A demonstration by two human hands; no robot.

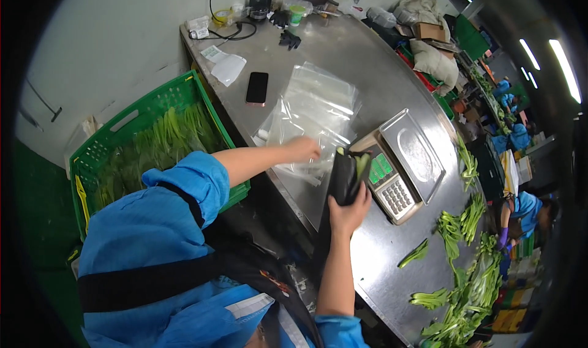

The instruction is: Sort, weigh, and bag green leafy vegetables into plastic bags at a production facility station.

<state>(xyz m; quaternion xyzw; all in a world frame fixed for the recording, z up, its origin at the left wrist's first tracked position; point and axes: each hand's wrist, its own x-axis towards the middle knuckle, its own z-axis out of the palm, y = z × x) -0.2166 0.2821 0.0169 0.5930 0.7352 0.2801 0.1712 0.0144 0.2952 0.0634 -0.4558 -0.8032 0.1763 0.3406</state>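
My left hand (pixel 302 149) is over the lower part of a stack of clear plastic bags (pixel 315 97) on the metal table. Its fingers are curled together, and what they pinch, if anything, is hidden. In my right hand (pixel 350 214) is a bundle of green stalks in a black wrap (pixel 347 175), held upright with pale green ends showing at the top. The bundle stands just left of a digital scale (pixel 398 195), whose metal tray (pixel 416 158) carries nothing.
A green crate (pixel 131 118) of bagged greens stands at the left. On the steel table (pixel 380 268) lie a phone (pixel 257 88), loose leafy greens (pixel 474 280) at the right, and black gloves (pixel 290 39), a cable and cups at the back. People in blue work at the far right.
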